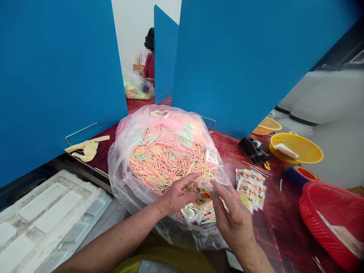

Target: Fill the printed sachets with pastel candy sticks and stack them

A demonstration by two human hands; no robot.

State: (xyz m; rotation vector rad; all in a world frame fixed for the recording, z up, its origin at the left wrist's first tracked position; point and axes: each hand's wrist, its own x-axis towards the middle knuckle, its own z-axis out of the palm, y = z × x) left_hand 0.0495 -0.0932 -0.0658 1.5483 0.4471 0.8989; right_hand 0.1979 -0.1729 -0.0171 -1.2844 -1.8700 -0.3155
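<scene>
Sachet (203, 194) half-hidden between left hand (176, 198) and right hand (231, 217); cannot tell their grip.

1. Behind the plastic bag (121, 178), a blue divider (236, 57) blocks any forward reach
2. Just right of the bag lie printed packets (250, 189)
3. Farther right, a hand could pass along red tabletop (278, 216) before a red basket (330, 223)
4. Left of the bag, a yellow glove (87, 148) lies in the way
</scene>
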